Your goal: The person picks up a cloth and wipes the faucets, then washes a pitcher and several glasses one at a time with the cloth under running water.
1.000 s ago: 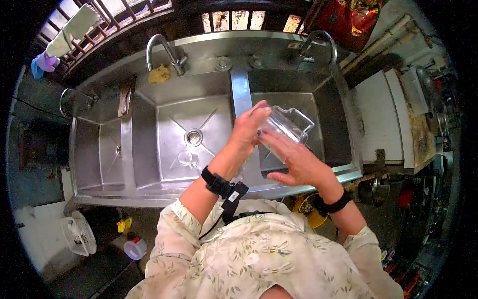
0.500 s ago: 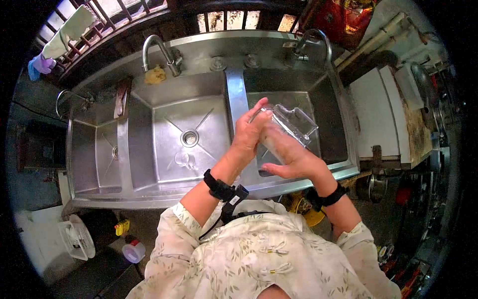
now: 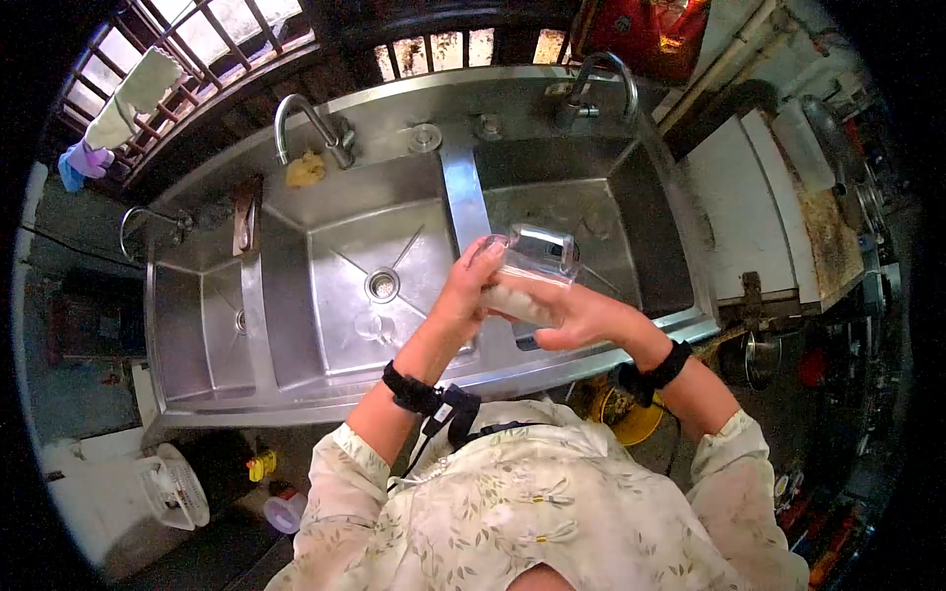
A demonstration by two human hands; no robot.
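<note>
A clear glass vessel with a handle (image 3: 540,258) lies tilted between my hands, above the divider and the right basin. My left hand (image 3: 467,286) is wrapped round its left end. Against its lower side, my right hand (image 3: 583,317) has its fingers partly behind or inside the glass; which of the two I cannot tell. Something whitish shows in the glass near those fingers. In the middle basin (image 3: 330,261), a small clear object (image 3: 373,326) rests below the drain.
Three faucets stand along the sink's back, with a yellowish sponge (image 3: 305,169) by the middle one (image 3: 313,123). A dark holder (image 3: 246,215) sits on the left divider. A white cabinet (image 3: 744,212) adjoins on the right. A yellow bucket (image 3: 631,414) is below the front edge.
Both hands and the glass have moved slightly down, and the glass has turned to lie more level. The view has shifted a little.
</note>
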